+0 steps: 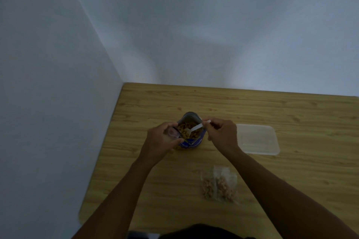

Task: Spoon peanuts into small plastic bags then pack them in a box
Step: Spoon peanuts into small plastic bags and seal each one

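Step in hand: scooping. The right hand (221,135) fingers (210,123) pinch the white spoon (196,128) handle, bowl down among the peanuts (181,129) in the open blue pouch (191,143) mid-desk. The left hand (161,141) grips a small clear bag (172,134), mouth open, touching the pouch rim at its 9 o'clock. Filled bags (219,185) lie at the pouch's 5 o'clock and the clear box (258,138) at 3 o'clock, both on the desk (291,110). Next, likely: lift the spoon level and tip it into the bag without spilling.
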